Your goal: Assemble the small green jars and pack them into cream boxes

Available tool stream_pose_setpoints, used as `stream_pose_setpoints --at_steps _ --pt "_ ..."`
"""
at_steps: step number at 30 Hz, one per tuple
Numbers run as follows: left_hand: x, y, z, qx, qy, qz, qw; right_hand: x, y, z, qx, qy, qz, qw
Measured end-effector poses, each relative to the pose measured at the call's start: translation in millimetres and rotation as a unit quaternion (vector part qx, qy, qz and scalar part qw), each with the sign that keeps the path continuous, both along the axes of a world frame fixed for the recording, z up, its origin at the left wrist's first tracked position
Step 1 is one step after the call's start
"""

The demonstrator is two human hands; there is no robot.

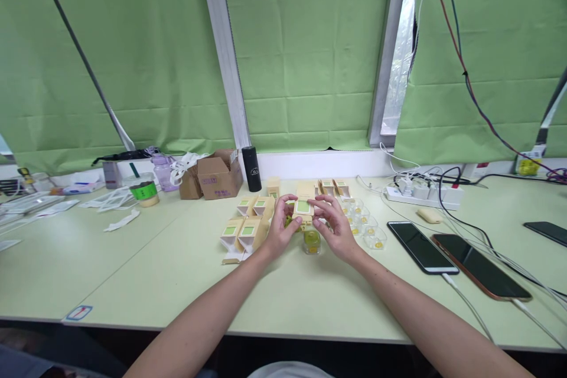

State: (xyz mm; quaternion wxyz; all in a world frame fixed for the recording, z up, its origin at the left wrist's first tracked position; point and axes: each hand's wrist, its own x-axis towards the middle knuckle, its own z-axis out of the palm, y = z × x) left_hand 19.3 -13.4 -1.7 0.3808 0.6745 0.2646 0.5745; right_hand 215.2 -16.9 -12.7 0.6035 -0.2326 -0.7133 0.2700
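Head view shows the left hand [282, 223] and right hand [335, 227] pinching a box [303, 207] by its sides above the table [168, 254], inward from the middle of the front edge, where a slack pinch could drop it onto the cup [312, 243] just below.

"What stands along the back, left of centre?"

"A black bottle [251, 170] beside a cardboard box [220, 177]; further left, a purple jug [163, 173] and a cup [145, 191] with a green band."

"And on the right?"

"Two phones [422, 246] lie side by side, each with a white cable [450, 281] plugged in. Behind them, a white power strip [427, 201] is crowded with plugs [420, 189]."

"What hangs behind?"

"Green curtains [310, 53]."
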Motion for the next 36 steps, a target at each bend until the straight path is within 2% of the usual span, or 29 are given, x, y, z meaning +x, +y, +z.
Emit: stream_pose_setpoints --at_steps 12,18,36 --pt "1.2 2.3 -2.2 0.024 0.019 0.014 0.999 -3.6 -0.7 3.0 0.001 0.011 -0.03 0.999" --pt "-0.2 1.7 -1.5 0.028 0.033 0.013 0.999 -3.5 1.2 1.8 -0.001 0.017 -0.025 1.0" --pt "6.0 -2.7 2.7 0.019 0.034 0.064 0.997 -4.6 2.2 1.2 -0.02 0.014 -0.033 0.999"
